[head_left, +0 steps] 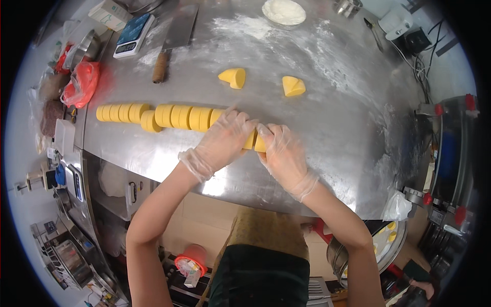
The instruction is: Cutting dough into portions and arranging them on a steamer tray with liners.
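Observation:
A row of yellow dough discs (181, 117) lies across the steel table (342, 133). My left hand (220, 143), in a clear plastic glove, curls over the row's right end with fingers round a dough piece (248, 143). My right hand (279, 153), gloved the same way, grips another piece (260, 146) just right of it, with a narrow gap between the pieces. The fingertips are partly hidden. Two loose dough lumps (235, 78) (293, 87) sit behind the row.
A scraper (176, 30), scale (132, 35) and flour bowl (284, 11) stand at the back. A red bag (81, 84) is at left, a white bag (396, 204) and machinery (450, 153) at right. Below are a red bucket (190, 261) and a round pan with yellow pieces (383, 245).

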`<control>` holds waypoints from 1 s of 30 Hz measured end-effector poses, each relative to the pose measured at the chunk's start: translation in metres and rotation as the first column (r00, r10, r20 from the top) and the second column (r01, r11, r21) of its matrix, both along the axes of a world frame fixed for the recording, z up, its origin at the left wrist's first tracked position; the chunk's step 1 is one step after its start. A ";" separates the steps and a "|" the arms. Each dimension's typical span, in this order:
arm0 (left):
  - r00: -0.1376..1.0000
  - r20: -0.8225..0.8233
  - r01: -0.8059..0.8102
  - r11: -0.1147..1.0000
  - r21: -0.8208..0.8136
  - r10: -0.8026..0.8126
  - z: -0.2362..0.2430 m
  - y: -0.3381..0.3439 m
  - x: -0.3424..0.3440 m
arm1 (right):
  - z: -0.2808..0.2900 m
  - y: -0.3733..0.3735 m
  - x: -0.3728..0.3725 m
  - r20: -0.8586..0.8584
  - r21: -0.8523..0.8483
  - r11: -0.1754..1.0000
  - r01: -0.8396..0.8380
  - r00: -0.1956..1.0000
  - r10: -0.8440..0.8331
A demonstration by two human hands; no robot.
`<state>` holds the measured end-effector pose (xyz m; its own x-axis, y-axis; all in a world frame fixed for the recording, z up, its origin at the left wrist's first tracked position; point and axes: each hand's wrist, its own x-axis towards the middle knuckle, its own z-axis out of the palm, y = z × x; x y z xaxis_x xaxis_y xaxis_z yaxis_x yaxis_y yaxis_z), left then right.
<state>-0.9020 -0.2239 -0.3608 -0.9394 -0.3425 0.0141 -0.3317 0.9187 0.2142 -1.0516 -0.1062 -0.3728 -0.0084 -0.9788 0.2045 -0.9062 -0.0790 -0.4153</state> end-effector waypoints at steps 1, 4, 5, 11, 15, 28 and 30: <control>1.000 -0.009 -0.005 1.000 -0.010 0.005 0.000 0.002 0.002 | 0.000 0.001 -0.001 0.000 0.000 1.000 0.009 1.000 -0.009; 1.000 -0.007 -0.005 1.000 -0.017 0.005 0.001 0.002 0.004 | 0.005 0.000 -0.003 0.072 -0.044 0.999 -0.020 0.997 0.023; 1.000 0.005 -0.005 1.000 -0.015 0.005 0.001 0.001 0.004 | 0.009 -0.001 -0.004 0.107 -0.010 1.000 -0.028 0.994 0.029; 0.999 0.046 -0.007 1.000 -0.023 0.008 0.003 0.014 0.007 | 0.018 0.011 -0.006 0.237 0.074 0.996 -0.053 0.971 0.034; 0.996 -0.076 -0.046 0.991 0.127 0.056 0.034 0.040 0.015 | 0.037 0.046 -0.015 0.857 0.361 0.932 -0.044 0.411 -0.312; 0.908 0.342 -0.314 -0.150 0.938 0.240 0.050 0.179 -0.060 | 0.058 0.235 -0.082 0.877 0.477 0.877 0.062 -0.093 -0.471; 0.886 0.364 -0.357 -0.080 0.931 0.287 0.051 0.210 -0.082 | 0.055 0.287 -0.090 0.884 0.465 0.860 0.212 -0.173 -0.435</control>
<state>-0.9843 -0.0143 -0.3094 -0.7059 -0.2555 -0.6607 -0.5583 -0.3733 0.7409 -1.1413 0.1809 -0.3182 -0.4027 -0.7830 -0.4740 0.5397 0.2152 -0.8139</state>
